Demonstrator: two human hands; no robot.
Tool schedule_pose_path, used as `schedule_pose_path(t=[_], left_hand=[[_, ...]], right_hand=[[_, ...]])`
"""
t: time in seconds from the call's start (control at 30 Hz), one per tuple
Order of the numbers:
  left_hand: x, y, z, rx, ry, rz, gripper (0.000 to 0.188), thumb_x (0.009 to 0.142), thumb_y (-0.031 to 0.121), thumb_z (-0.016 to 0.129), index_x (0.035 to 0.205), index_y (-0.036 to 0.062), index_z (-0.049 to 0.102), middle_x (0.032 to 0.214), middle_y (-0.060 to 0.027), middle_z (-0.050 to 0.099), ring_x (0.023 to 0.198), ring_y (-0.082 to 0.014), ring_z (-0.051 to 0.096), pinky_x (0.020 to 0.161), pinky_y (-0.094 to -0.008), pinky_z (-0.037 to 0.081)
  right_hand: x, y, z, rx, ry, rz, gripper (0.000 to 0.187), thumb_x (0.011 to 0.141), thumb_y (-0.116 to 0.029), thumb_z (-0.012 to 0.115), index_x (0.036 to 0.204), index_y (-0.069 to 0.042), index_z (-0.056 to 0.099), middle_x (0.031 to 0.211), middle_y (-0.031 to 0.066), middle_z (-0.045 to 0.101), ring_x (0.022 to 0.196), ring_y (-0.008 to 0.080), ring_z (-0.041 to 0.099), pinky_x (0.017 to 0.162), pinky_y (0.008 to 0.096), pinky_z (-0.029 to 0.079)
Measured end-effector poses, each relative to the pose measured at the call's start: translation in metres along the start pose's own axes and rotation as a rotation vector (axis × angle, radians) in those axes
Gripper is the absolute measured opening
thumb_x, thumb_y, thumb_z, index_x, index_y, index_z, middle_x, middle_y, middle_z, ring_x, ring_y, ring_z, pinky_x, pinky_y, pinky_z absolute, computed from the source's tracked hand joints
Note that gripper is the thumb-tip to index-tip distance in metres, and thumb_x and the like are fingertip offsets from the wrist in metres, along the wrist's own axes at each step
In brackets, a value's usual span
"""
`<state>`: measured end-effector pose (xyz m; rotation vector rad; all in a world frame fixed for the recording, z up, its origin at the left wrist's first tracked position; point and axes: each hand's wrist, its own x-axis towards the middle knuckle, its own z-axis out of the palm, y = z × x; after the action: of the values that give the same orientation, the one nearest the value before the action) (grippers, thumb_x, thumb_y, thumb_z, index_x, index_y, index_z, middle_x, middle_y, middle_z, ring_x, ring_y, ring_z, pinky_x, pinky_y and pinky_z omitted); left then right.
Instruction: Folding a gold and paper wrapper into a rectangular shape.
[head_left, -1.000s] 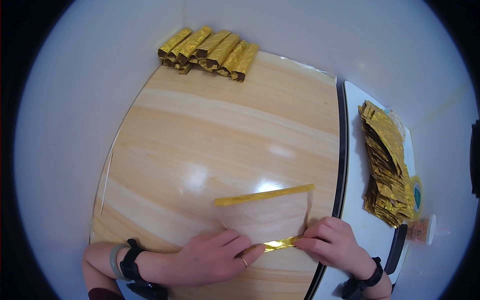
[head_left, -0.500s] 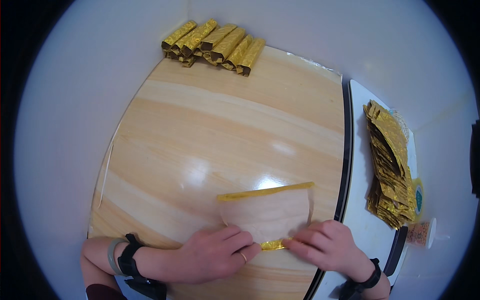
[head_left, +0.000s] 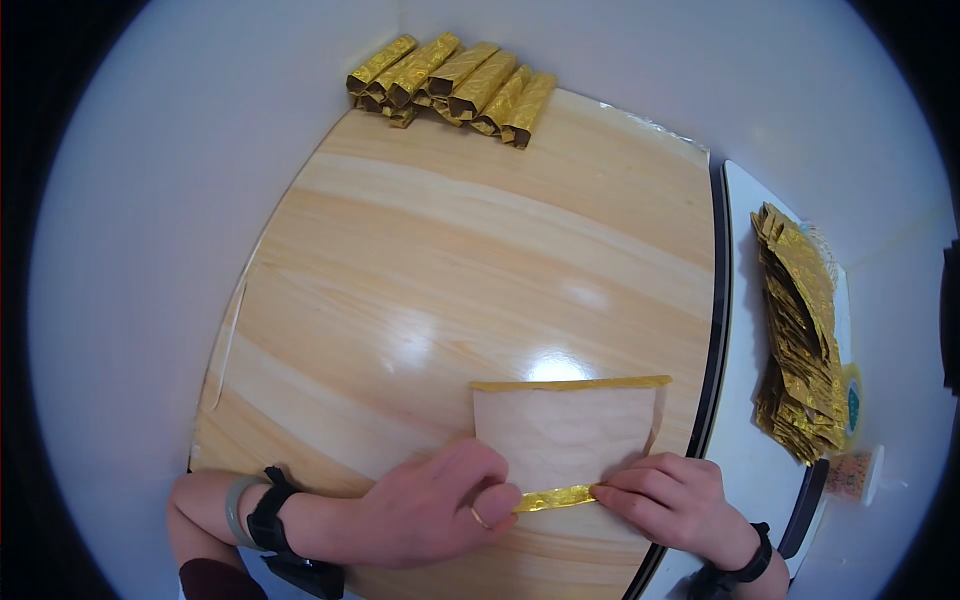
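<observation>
A wood-grain table (head_left: 400, 250) spreads before the person, a heap of gold tubes (head_left: 450, 85) at its far left. On its near right part lies a sheet (head_left: 565, 430), plain pale side up, gold along its far and near edges. The left hand (head_left: 435, 500) comes in from the left, back of the hand up, fingers curled by the near gold band (head_left: 555, 498); I can't tell whether they actually grip it. The right hand (head_left: 675, 500) angles in from lower right, fingers together, tips clamped on that band. A thin ring (head_left: 479, 517) circles one left finger.
</observation>
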<state>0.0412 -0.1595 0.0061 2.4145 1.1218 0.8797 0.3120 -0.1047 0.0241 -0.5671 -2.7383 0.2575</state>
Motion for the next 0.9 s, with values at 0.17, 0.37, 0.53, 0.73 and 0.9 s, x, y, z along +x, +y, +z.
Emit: schedule_pose_path(t=[0.17,0.37,0.53,0.73,0.9], left_hand=[[-0.007,-0.006,-0.008,0.213,0.032,0.126,0.02,0.074,0.017,0.072,0.087,0.0099,0.058,0.083,-0.001,0.057,0.076,-0.0177,0.057,0.052,-0.0269,0.047],[-0.009,-0.008,-0.005,0.071,-0.048,0.117,0.018,0.077,0.017,0.072,0.087,0.0077,0.06,0.084,-0.0009,0.059,0.079,-0.018,0.059,0.053,-0.0259,0.048],[-0.009,-0.014,-0.006,-0.052,-0.049,0.081,0.013,0.082,0.014,0.066,0.088,0.005,0.058,0.086,-0.0025,0.056,0.084,-0.0182,0.058,0.052,-0.0274,0.05],[-0.01,-0.013,-0.004,0.06,-0.045,0.159,0.018,0.073,0.012,0.065,0.089,0.0049,0.06,0.086,-0.0016,0.057,0.087,-0.0171,0.058,0.052,-0.0267,0.049],[-0.008,-0.007,-0.008,0.062,-0.047,0.101,0.015,0.072,0.014,0.077,0.082,0.0104,0.066,0.083,0.0007,0.062,0.075,-0.0173,0.058,0.053,-0.0249,0.048]], right_hand=[[0.0,0.002,0.001,0.007,0.0,0.0,0.027,0.07,-0.01,0.067,0.097,-0.01,0.07,0.089,-0.002,0.065,0.08,0.0114,0.064,0.062,0.0212,0.053],[0.002,0.002,0.002,0.025,-0.005,0.006,0.026,0.07,-0.009,0.067,0.095,-0.009,0.069,0.088,-0.0008,0.065,0.078,0.0126,0.064,0.061,0.0222,0.053],[0.005,0.001,0.002,0.015,-0.023,0.006,0.024,0.07,-0.008,0.065,0.094,-0.008,0.067,0.087,-0.0001,0.064,0.075,0.0139,0.063,0.06,0.0242,0.053],[0.004,-0.001,-0.003,-0.103,-0.059,-0.069,0.023,0.073,-0.011,0.064,0.096,-0.008,0.066,0.09,-0.0001,0.063,0.083,0.0145,0.062,0.069,0.0243,0.05],[0.025,-0.013,0.003,-0.084,-0.065,-0.152,0.022,0.075,-0.012,0.063,0.096,-0.006,0.065,0.092,0.0013,0.062,0.086,0.015,0.061,0.073,0.0244,0.048]])
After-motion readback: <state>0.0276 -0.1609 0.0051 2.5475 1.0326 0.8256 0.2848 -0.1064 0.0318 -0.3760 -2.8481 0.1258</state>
